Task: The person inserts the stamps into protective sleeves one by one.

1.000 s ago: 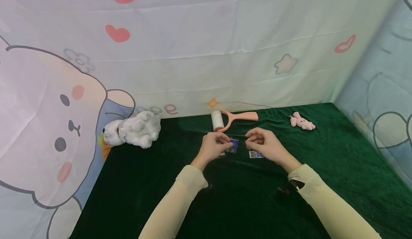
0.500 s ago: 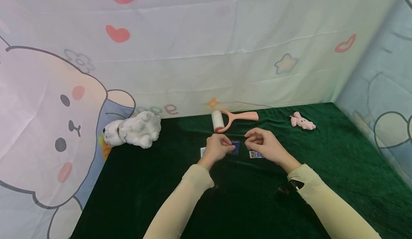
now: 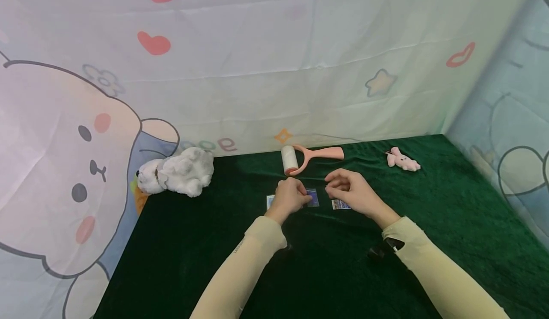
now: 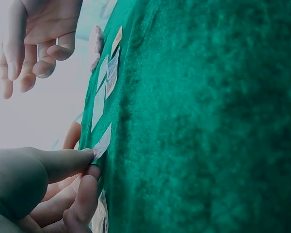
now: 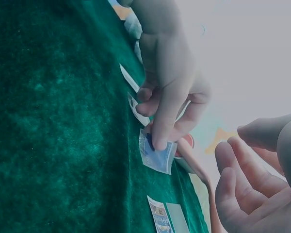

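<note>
My left hand (image 3: pixel 289 197) pinches a small blue card (image 3: pixel 314 198) between thumb and fingers, just above or at the green cloth; the right wrist view shows the thumb lying across the card (image 5: pixel 157 156). To the left of this hand a pale card (image 3: pixel 269 201) shows partly from behind the wrist. My right hand (image 3: pixel 353 192) hovers with loosely bent fingers and holds nothing, as the right wrist view of this hand (image 5: pixel 257 179) shows. Below it lies a colourful printed card (image 3: pixel 340 204), partly covered by the hand. More cards (image 4: pixel 99 106) lie on the cloth in the left wrist view.
A pink-handled lint roller (image 3: pixel 321 154) lies behind the hands. A white plush toy (image 3: pixel 182 172) rests at the left, and a small pink plush (image 3: pixel 403 160) at the right. Green velvet cloth (image 3: pixel 326 281) covers the table, with a printed curtain (image 3: pixel 257 47) behind.
My left hand has shifted slightly right with the blue card, uncovering the pale card at its left. The right hand has stayed almost still.
</note>
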Action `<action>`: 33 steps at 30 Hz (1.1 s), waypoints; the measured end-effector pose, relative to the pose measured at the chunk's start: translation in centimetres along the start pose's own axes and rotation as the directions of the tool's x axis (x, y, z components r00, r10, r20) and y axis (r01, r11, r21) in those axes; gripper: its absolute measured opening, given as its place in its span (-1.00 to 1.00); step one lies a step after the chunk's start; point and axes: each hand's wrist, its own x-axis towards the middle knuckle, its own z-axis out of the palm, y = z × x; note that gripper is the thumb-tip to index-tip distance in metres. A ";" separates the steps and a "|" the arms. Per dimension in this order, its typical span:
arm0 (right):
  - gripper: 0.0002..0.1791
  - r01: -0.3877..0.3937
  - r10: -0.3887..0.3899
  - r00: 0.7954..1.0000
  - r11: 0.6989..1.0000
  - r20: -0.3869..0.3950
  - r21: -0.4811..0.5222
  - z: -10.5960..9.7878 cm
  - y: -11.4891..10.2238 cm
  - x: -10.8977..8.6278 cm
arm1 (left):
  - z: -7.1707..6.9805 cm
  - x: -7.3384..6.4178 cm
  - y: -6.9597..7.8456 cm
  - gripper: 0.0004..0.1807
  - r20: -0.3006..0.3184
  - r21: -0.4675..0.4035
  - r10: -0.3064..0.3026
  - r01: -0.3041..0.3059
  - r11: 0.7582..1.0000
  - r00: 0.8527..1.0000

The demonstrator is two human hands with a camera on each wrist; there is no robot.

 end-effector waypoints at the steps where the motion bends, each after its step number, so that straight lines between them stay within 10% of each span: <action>1: -0.70 0.001 -0.001 1.000 1.000 0.001 0.001 0.0 -0.1 0.0 | 0.0 0.0 0.1 -0.79 0.003 0.013 0.000 0.000 1.000 1.000; 18: -0.70 -0.001 0.001 1.000 1.000 -0.004 -0.007 0.1 0.0 -0.1 | 0.3 0.2 0.1 -0.76 -0.038 0.171 0.011 -0.004 0.985 0.999; 33: -0.70 -0.001 0.001 1.000 1.000 -0.002 -0.005 -0.2 -0.1 -0.1 | -0.7 0.0 0.2 -0.79 -0.049 0.119 0.069 -0.063 0.991 0.996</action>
